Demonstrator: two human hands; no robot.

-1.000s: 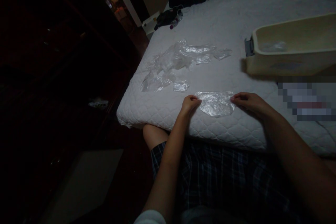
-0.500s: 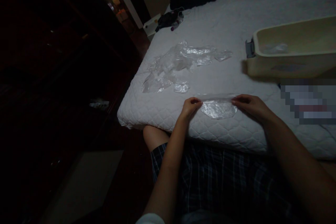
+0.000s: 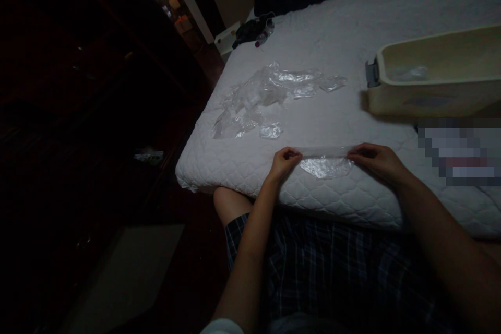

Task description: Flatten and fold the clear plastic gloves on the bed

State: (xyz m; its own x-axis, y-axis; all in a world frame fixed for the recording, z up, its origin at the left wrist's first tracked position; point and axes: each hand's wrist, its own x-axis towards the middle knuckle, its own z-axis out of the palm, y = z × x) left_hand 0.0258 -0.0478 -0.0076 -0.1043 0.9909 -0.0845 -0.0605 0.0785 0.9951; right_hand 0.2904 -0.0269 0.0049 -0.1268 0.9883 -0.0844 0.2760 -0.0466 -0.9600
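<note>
A clear plastic bag [image 3: 326, 166] is stretched between my two hands at the near edge of the bed. My left hand [image 3: 287, 163] pinches its left end between thumb and fingers. The right end is pinched by my right hand [image 3: 373, 159]. The bag's upper strip runs taut and level, while its crinkled lower part spreads toward me over the quilted cover. Several more clear plastic bags [image 3: 266, 91] lie crumpled in a loose group beyond my left hand.
A beige plastic bin [image 3: 426, 99] with a grey latch [image 3: 372, 73] sits at the right on the white mattress [image 3: 344, 120], clear plastic inside. A small bottle [image 3: 263, 37] and dark cloth [image 3: 250, 30] lie at the far left corner. Dark bundled things are at the back.
My hands and the bag have shifted very slightly toward me. The bag's upper strip looks folded down a little more. The other bags and the bin have not moved.
</note>
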